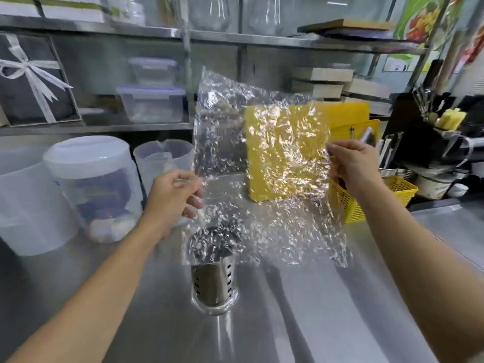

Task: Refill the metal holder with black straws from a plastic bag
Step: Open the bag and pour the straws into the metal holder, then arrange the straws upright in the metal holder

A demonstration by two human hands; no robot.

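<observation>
Both arms outstretched; left hand (175, 195) grip and right hand (352, 166) grip pinched shut on plastic bag (262, 163), metal holder (213, 284) below, between them.

Black straws (213, 242) blurred behind crinkled plastic bag (262, 158); metal holder (213, 286) rim hidden.

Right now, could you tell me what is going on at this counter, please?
A person is holding up a crinkled clear plastic bag with both hands, the left hand pinching its left edge and the right hand its right edge. The bag looks empty. Below it on the steel counter stands the metal holder, already packed with black straws, so the refill looks done.
</observation>
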